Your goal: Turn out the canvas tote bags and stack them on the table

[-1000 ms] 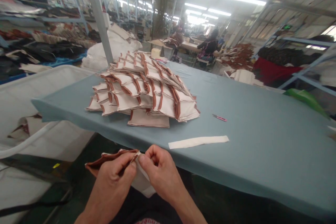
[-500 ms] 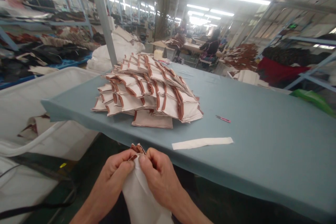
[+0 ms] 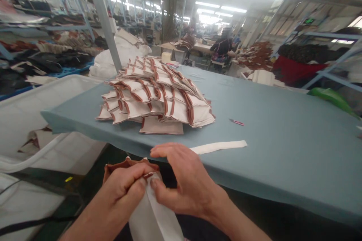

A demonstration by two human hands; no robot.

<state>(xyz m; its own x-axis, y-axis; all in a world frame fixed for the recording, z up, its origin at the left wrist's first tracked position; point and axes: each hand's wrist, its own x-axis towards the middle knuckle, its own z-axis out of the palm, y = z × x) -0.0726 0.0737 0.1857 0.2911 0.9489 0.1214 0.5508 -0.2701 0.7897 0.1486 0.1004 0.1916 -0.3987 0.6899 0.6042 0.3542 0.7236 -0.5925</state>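
A cream cloth piece with brown edging hangs in front of me, below the table's near edge. My left hand pinches its brown-trimmed top edge between thumb and forefinger. The brown edge bulges out behind my left knuckles. My right hand is open, its fingers apart and raised above the edge, with the thumb tip at the cloth close to my left fingertips. On the table lies a heap of similar cream pieces with brown edges, stacked in overlapping bundles.
The table has a blue-green cover. A cream strip and pink-handled thread snips lie right of the heap. A white bin stands at the left, near a grey post. A person sits farther back.
My right hand has let go of its pinch, spreading its fingers upward and to the right. The brown top edge has widened out on the left. The view has shifted slightly.
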